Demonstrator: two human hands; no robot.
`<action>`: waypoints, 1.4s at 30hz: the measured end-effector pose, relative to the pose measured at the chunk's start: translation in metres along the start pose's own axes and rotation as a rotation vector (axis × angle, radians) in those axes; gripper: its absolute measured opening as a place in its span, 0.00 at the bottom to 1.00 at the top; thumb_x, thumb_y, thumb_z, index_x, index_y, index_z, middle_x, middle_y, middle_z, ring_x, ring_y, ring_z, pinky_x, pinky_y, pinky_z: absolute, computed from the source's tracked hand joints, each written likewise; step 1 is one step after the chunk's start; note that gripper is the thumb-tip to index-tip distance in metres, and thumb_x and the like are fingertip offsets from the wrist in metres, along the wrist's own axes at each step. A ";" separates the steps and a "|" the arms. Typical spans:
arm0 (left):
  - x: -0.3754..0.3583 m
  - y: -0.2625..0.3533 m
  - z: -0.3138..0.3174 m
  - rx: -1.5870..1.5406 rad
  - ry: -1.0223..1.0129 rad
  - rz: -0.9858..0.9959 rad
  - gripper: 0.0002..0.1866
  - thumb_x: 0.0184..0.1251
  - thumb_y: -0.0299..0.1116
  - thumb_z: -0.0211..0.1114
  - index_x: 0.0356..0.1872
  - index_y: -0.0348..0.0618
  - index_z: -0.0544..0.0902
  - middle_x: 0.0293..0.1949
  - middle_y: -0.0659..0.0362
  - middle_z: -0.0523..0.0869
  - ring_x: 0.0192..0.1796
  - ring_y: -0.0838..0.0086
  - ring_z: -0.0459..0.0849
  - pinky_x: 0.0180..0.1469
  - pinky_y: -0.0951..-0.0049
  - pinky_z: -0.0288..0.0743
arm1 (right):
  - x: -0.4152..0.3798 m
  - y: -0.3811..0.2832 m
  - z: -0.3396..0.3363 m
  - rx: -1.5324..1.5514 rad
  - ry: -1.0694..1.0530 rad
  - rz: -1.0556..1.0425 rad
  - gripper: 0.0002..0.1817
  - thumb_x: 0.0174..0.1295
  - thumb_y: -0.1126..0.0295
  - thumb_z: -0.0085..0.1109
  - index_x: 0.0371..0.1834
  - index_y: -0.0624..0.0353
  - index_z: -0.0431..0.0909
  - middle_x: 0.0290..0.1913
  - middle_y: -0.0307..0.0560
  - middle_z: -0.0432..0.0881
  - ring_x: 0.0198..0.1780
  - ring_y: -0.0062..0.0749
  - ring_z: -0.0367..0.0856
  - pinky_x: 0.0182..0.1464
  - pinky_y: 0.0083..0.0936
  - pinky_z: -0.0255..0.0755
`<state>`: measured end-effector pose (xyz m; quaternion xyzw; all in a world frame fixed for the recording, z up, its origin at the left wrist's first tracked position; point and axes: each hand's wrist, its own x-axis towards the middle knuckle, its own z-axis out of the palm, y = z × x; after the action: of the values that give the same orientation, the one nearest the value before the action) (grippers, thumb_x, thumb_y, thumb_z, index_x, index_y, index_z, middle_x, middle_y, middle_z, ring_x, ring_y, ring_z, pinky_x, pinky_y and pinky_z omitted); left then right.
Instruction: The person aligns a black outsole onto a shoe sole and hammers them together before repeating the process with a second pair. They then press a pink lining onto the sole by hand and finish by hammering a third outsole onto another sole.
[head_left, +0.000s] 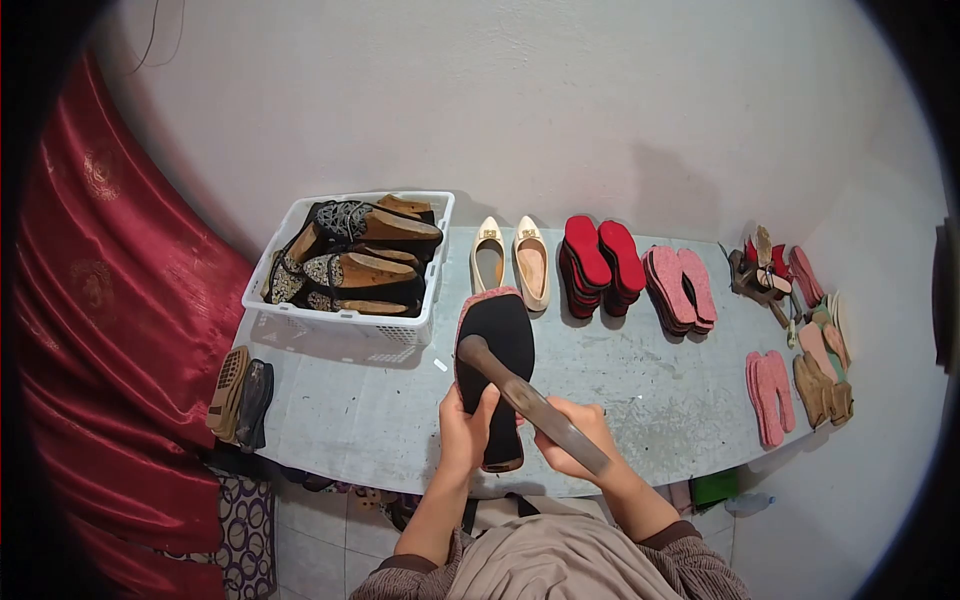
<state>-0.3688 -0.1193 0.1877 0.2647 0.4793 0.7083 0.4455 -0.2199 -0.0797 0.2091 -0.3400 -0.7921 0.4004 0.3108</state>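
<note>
My left hand (463, 430) grips a black shoe with a pink edge (497, 335), sole up, its heel end near the table's front edge. My right hand (575, 440) is closed around the handle of a hammer (520, 392). The hammer's head rests on the middle of the black sole. Both hands are close together just above the front of the grey table (640, 385).
A white basket (345, 320) of embroidered shoes stands at the back left. Cream flats (512, 262), red insoles (600, 262), pink insoles (682, 290), (768, 395) and sandals (770, 272) lie along the back and right. Two shoes (240, 395) sit at the left edge beside a red curtain (110, 330).
</note>
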 end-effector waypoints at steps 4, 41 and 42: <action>0.006 -0.002 -0.002 0.072 -0.007 -0.006 0.06 0.66 0.21 0.54 0.42 0.36 0.74 0.36 0.62 0.79 0.36 0.81 0.77 0.38 0.78 0.74 | 0.007 -0.014 -0.008 -0.006 0.028 -0.038 0.11 0.41 0.79 0.58 0.31 0.57 0.78 0.17 0.49 0.73 0.17 0.39 0.74 0.23 0.24 0.67; 0.010 -0.013 -0.013 -0.040 0.034 -0.100 0.13 0.66 0.34 0.59 0.43 0.35 0.70 0.29 0.53 0.80 0.19 0.69 0.82 0.20 0.72 0.79 | 0.003 0.010 -0.001 -0.066 0.149 -0.044 0.11 0.43 0.73 0.63 0.32 0.58 0.75 0.21 0.53 0.76 0.24 0.50 0.78 0.27 0.27 0.70; 0.011 -0.011 -0.016 -0.042 0.011 -0.094 0.14 0.66 0.34 0.59 0.44 0.35 0.70 0.31 0.53 0.81 0.21 0.69 0.83 0.22 0.72 0.81 | 0.003 0.011 -0.001 -0.031 0.102 0.007 0.12 0.42 0.72 0.63 0.32 0.58 0.75 0.21 0.53 0.76 0.24 0.50 0.78 0.27 0.28 0.70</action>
<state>-0.3821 -0.1151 0.1708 0.2286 0.4788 0.6978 0.4813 -0.2177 -0.0719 0.2013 -0.3673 -0.7802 0.3714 0.3442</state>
